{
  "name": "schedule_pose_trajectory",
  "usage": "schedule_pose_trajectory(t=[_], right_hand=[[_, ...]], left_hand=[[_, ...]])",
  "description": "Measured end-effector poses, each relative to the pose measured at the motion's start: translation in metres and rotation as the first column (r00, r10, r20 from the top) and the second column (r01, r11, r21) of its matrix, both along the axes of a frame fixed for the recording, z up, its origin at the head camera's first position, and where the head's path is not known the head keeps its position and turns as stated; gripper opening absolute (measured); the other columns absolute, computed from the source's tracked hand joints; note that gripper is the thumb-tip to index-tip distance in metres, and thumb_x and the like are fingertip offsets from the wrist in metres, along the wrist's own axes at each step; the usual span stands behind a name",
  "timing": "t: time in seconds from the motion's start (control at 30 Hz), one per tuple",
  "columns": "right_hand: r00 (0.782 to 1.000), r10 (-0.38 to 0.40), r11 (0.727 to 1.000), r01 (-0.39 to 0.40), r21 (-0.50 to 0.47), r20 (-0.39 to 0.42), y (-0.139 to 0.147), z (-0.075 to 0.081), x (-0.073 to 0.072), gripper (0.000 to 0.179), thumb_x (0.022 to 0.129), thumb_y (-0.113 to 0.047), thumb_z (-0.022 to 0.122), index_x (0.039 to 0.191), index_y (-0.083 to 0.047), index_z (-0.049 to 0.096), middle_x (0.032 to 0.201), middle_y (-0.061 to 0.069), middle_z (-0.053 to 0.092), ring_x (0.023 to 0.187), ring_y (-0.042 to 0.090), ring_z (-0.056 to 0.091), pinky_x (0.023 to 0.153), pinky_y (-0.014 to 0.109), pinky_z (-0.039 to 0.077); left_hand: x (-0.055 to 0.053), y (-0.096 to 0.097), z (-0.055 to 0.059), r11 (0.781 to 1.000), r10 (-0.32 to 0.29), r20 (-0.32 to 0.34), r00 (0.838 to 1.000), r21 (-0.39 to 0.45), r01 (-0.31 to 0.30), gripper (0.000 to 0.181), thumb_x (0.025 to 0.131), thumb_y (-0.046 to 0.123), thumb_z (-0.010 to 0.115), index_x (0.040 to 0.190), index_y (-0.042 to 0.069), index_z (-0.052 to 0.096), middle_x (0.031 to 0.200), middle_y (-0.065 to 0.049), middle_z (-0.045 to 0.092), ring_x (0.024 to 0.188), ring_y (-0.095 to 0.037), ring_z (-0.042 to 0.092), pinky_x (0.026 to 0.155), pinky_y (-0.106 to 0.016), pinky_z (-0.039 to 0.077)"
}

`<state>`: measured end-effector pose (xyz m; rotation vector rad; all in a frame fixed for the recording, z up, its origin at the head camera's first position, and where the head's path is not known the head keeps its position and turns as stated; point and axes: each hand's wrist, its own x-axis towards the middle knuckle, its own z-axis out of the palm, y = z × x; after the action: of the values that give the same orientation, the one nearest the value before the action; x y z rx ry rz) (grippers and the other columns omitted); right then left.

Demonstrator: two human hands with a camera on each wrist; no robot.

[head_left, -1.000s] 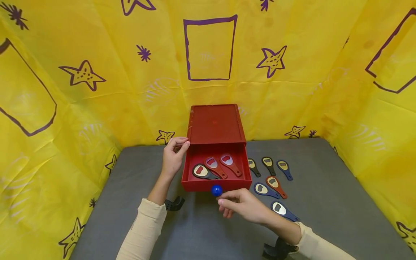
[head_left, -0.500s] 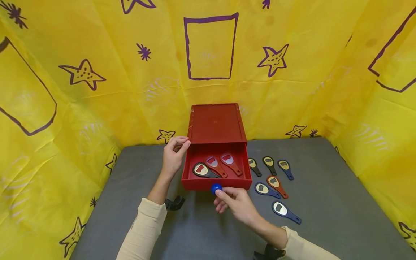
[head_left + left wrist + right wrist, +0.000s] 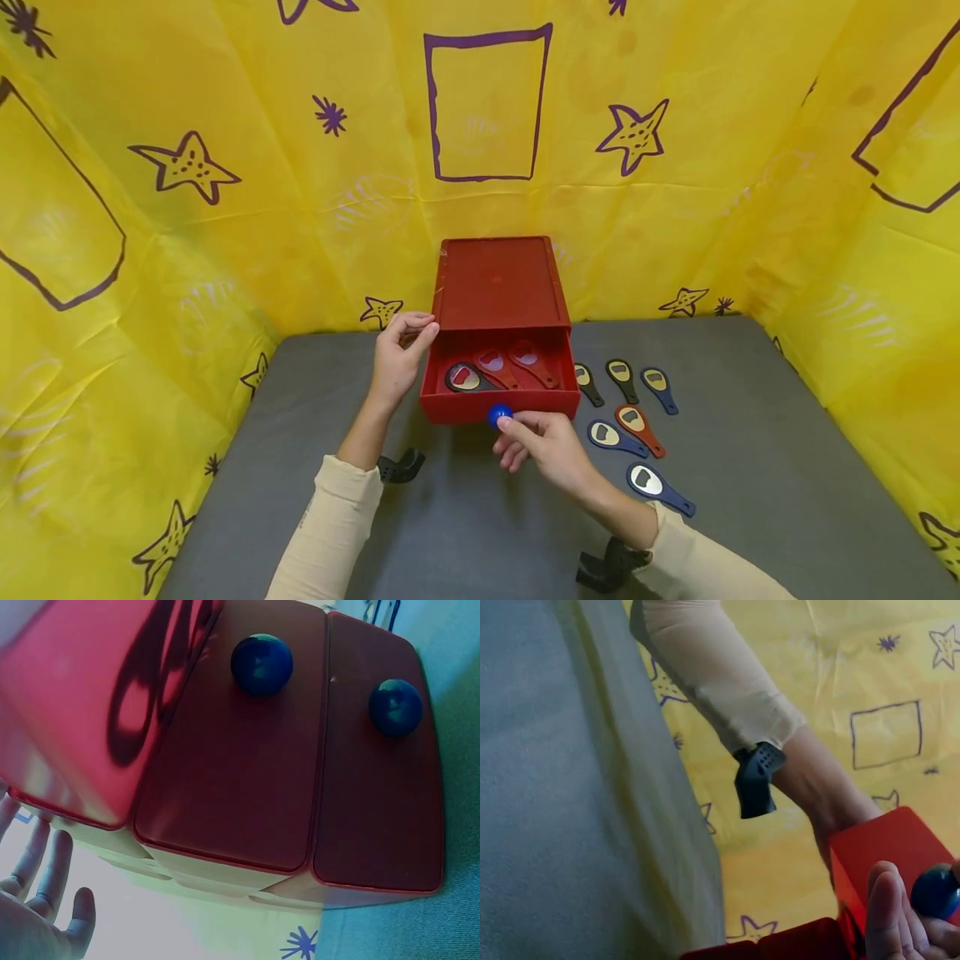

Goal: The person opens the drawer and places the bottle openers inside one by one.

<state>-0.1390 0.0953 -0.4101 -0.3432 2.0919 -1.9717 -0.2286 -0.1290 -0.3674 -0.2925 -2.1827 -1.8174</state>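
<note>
Centrally, the top drawer (image 3: 457, 408): part-way out of a red drawer unit (image 3: 498, 283) on a grey bench (image 3: 247, 500), it holds three bottle openers — a dark opener (image 3: 462, 377) and two red openers (image 3: 497, 365).
Right hand (image 3: 543, 446): thumb and fingers pinch the blue knob (image 3: 498, 414) on the drawer's front.
Left hand (image 3: 396, 358): fingers loosely extended, fingertips against the unit's upper left edge.
Loose openers (image 3: 657, 489): six lie on the bench to the right of the unit — three blue, two dark, one red.
Lower drawers (image 3: 232, 765): seen by the left wrist camera alone, two closed fronts, each with its own round knob (image 3: 262, 664); dark opener shapes show through the pink-lit top drawer.
Left sleeve (image 3: 712, 682): the right wrist view catches it from the side, a black wrist mount (image 3: 757, 780) at the cuff and the forearm running behind the drawer.
Hard to see: the drawer's side covers part of the nearest loose opener, and its front wall hides some handle ends inside; both wrist views crop their own hand at the frame edge, and a pale blur in the left wrist view's upper corner cannot be identified.
</note>
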Motion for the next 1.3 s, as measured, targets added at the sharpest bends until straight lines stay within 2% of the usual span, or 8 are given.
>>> schedule_pose_trajectory(t=[0.23,0.3,0.5,0.67,0.83,1.0,1.13,1.3], right_hand=[[0.996,-0.085,0.996,0.085,0.003,0.011,-0.002,0.0,-0.023,0.035,0.098,-0.025,0.058,0.103,0.008,0.066,0.089,0.029,0.068,0.065,0.015,0.068,0.068,0.028,0.059],[0.995,-0.099,0.995,0.099,-0.002,0.012,-0.003,0.0,-0.029,0.035,0.098,-0.024,0.059,0.103,0.009,0.066,0.088,0.028,0.068,0.065,0.015,0.068,0.068,0.029,0.059],[0.996,-0.089,0.996,0.089,0.009,0.015,-0.004,-0.001,-0.047,0.04,0.099,-0.026,0.057,0.106,0.014,0.063,0.087,0.026,0.068,0.065,0.016,0.067,0.068,0.03,0.059],[0.995,-0.093,0.996,0.092,0.018,0.021,-0.005,0.002,-0.063,0.038,0.1,-0.025,0.055,0.105,0.012,0.064,0.086,0.022,0.069,0.065,0.015,0.066,0.066,0.027,0.058],[0.996,-0.092,0.995,0.092,0.039,0.001,-0.005,0.009,-0.079,0.038,0.101,-0.024,0.053,0.105,0.012,0.063,0.085,0.022,0.068,0.064,0.013,0.064,0.064,0.024,0.057],[0.996,-0.08,0.995,0.078,0.06,0.026,-0.005,0.012,-0.084,0.037,0.101,-0.023,0.053,0.106,0.012,0.063,0.085,0.024,0.068,0.062,0.013,0.063,0.064,0.024,0.057],[0.996,-0.086,0.994,0.084,0.066,0.028,-0.006,0.013,-0.085,0.038,0.101,-0.024,0.053,0.106,0.012,0.064,0.088,0.025,0.068,0.063,0.013,0.063,0.065,0.025,0.057],[0.996,-0.092,0.992,0.09,0.086,0.021,-0.008,0.012,-0.084,0.037,0.101,-0.025,0.053,0.108,0.01,0.064,0.092,0.028,0.067,0.065,0.014,0.063,0.068,0.027,0.058]], left_hand=[[-0.02,-0.007,-0.024,0.999,0.003,0.0,1.0,0.037,-0.003,0.024,0.091,0.008,0.067,0.109,-0.008,0.066,0.116,-0.019,0.06,0.092,-0.004,0.057,0.082,-0.013,0.048],[-0.021,-0.008,-0.027,0.999,-0.001,-0.002,1.0,0.04,0.001,0.025,0.09,0.009,0.068,0.108,-0.008,0.066,0.115,-0.018,0.06,0.091,-0.004,0.058,0.082,-0.013,0.049],[-0.02,-0.006,-0.028,0.999,0.01,-0.016,1.0,0.045,-0.01,0.023,0.09,0.008,0.068,0.105,-0.009,0.067,0.111,-0.015,0.061,0.088,-0.002,0.06,0.079,-0.013,0.05],[-0.019,-0.005,-0.029,0.998,0.037,-0.024,0.999,0.055,-0.036,0.022,0.089,0.009,0.069,0.104,-0.007,0.068,0.107,-0.01,0.063,0.087,-0.003,0.06,0.076,-0.013,0.049],[-0.02,-0.004,-0.028,0.997,0.049,-0.034,0.998,0.065,-0.047,0.022,0.09,0.009,0.069,0.104,-0.008,0.068,0.108,-0.015,0.063,0.087,-0.003,0.06,0.077,-0.014,0.048],[-0.021,-0.004,-0.027,0.996,0.043,-0.029,0.999,0.079,-0.041,0.021,0.09,0.007,0.068,0.104,-0.009,0.067,0.11,-0.02,0.062,0.087,-0.002,0.06,0.078,-0.013,0.048],[-0.021,-0.004,-0.026,0.997,0.035,-0.026,0.999,0.067,-0.033,0.024,0.091,0.011,0.068,0.109,-0.005,0.068,0.111,-0.018,0.063,0.088,-0.006,0.06,0.078,-0.014,0.048],[-0.022,-0.005,-0.026,0.999,0.014,-0.056,0.998,0.034,-0.012,0.026,0.093,0.013,0.066,0.114,-0.002,0.07,0.112,-0.015,0.061,0.093,-0.009,0.057,0.078,-0.014,0.047]])
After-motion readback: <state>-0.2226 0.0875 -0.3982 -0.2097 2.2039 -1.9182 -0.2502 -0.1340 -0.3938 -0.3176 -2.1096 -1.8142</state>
